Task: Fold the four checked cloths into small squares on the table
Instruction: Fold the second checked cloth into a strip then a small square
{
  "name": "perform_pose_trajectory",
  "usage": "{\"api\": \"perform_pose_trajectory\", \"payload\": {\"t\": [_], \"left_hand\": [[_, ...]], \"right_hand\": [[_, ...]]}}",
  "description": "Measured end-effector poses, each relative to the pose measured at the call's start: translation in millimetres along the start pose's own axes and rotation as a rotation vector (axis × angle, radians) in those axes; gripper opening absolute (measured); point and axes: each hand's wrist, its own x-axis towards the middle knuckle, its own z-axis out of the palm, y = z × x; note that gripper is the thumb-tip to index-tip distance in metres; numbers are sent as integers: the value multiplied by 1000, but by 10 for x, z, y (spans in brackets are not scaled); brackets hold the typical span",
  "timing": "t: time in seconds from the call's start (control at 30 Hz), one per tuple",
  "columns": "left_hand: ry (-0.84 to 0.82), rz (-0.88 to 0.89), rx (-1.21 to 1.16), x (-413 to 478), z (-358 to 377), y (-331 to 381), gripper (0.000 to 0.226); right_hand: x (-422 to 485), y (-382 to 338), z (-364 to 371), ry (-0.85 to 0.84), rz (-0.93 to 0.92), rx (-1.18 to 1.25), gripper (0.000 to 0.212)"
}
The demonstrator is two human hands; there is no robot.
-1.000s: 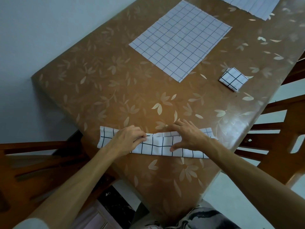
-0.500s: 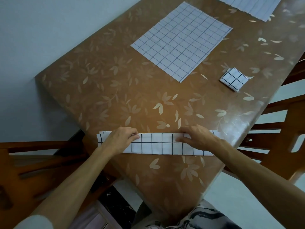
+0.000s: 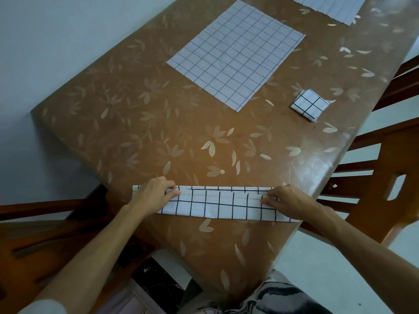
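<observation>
The checked cloth I am working on lies as a long narrow strip (image 3: 215,203) across the near end of the table (image 3: 140,132), running from 9 to 3 o'clock right in front of me. A thin flap is turned over along its far edge, and the layers there do not line up evenly.

My left hand (image 3: 154,196) sits on the 9 o'clock end of the strip. Its fingers (image 3: 171,196) are curled and pinch the flap, with a bit of white cloth showing between them. My right hand (image 3: 292,201) sits on the 3 o'clock end, close to the table's edge. Its fingers (image 3: 268,201) point toward 9 o'clock and nip the same flap, also with cloth showing between them. Both thumbs are hidden under the hands. The middle of the strip lies bare between my hands.

At 12 o'clock from the strip, well apart from it, a flat cloth (image 3: 235,55) is spread open on the table. At 2 o'clock a folded square (image 3: 309,104) lies by itself, near the flat cloth's corner but not touching it. At 1 o'clock a far cloth (image 3: 326,5) is cut off by the top of the view.

A wooden chair (image 3: 385,189) stands at 3 o'clock beside the table, and another chair (image 3: 34,234) at 8 o'clock.
</observation>
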Motion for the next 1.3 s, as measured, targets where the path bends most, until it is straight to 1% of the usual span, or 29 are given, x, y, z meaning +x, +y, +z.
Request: {"api": "perform_pose_trajectory", "payload": {"t": [0.1, 0.2, 0.3, 0.4, 0.5, 0.63, 0.77, 0.83, 0.9, 0.97, 1.0, 1.07, 1.1, 1.13, 1.2, 1.23, 1.3], "left_hand": [[3, -34, -7, 10, 14, 7, 25], [40, -66, -13, 8, 3, 6, 27], [64, -150, 26, -14, -10, -37, 31], [85, -213, 51, -29, -26, -149, 34], [135, -266, 50, -48, -46, -262, 36], [206, -364, 51, -72, -30, -360, 38], [302, -443, 125, -125, 39, -387, 49], [348, -442, 164, -149, 64, -338, 47], [402, -403, 217, -148, 59, -271, 46], [443, -301, 271, -119, 46, -188, 49], [470, -203, 280, -99, 55, -115, 48], [526, 56, 238, -74, 145, 133, 42], [525, 189, 203, -71, 224, 292, 37], [501, 302, 180, -75, 325, 457, 35], [392, 436, 190, -74, 576, 724, 43], [330, 452, 229, -60, 700, 794, 49], [237, 406, 320, -30, 888, 816, 57]], "right_hand": [[13, 38, 65, 53, 59, -32, 36], [62, 103, 87, 115, 134, 13, 40], [69, 86, 72, 179, 222, 122, 27], [48, 50, 107, 218, 268, 146, 24], [26, 79, 170, 282, 274, 147, 25], [-3, 96, 214, 336, 284, 150, 35], [17, 115, 225, 403, 331, 201, 35], [25, 145, 239, 426, 329, 212, 35], [34, 168, 258, 432, 320, 213, 36], [46, 165, 268, 433, 323, 209, 38], [47, 160, 270, 433, 323, 209, 39], [50, 159, 276, 437, 316, 206, 38], [49, 165, 278, 438, 312, 204, 38], [43, 168, 274, 441, 304, 201, 37], [47, 191, 259, 434, 294, 205, 38], [51, 204, 251, 417, 294, 206, 38], [64, 214, 234, 385, 300, 202, 38]]}}
